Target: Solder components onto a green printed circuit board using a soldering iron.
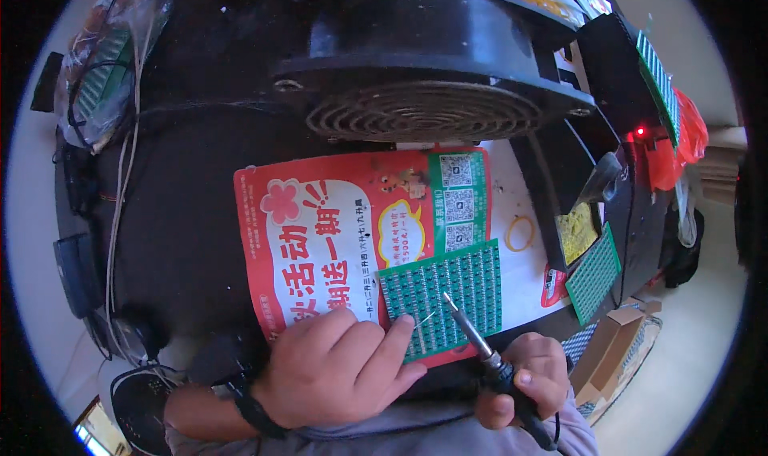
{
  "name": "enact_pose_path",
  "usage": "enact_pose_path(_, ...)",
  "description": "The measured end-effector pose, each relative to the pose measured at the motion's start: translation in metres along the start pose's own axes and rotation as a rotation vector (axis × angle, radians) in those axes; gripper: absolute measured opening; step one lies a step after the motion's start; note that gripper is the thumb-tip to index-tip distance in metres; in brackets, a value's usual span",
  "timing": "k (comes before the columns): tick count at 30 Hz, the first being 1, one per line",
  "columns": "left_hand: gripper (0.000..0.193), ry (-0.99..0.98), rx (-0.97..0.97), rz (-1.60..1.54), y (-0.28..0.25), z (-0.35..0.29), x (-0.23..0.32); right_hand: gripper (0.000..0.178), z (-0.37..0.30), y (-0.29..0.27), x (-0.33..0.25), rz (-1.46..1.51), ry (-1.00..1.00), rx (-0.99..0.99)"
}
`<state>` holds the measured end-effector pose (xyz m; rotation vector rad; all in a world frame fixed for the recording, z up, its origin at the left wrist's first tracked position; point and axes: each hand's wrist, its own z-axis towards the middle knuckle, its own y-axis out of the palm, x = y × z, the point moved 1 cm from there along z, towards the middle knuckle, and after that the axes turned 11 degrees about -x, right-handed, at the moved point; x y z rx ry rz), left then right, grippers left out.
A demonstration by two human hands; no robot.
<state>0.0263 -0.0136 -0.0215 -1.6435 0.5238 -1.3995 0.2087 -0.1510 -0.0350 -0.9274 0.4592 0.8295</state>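
A green circuit board (472, 268), filled with rows of small components, lies on a red and white printed flyer (352, 176) in front of me. My left hand (336, 368) rests by the board's left edge, its fingers closed on a thin silvery solder wire (425, 319) that reaches over the board. My right hand (532, 376), at the board's lower right, grips the dark handle of a soldering iron (476, 338). The iron's tip points up and left over the middle of the board, a little apart from the wire's end.
A large black fan (424, 108) stands just beyond the flyer. Another green board (594, 274) leans at the right, near a yellow sponge-like pad (578, 232) in a black holder. An open cardboard box (616, 352) sits lower right. Cables (120, 192) run down the left side.
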Motion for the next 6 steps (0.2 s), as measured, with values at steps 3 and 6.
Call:
enact_pose_path(3, 0.042, 0.004, -0.02, 0.079, 0.0058, -0.0025, -0.001, 0.043, 0.0044, -0.003, 0.0041, 0.042, -0.001, -0.072)
enact_pose_path(6, 0.044, -0.014, 0.001, 0.115, 0.0084, -0.0008, 0.0015, 0.05, 0.0072, -0.0072, 0.0062, 0.071, -0.011, -0.18)
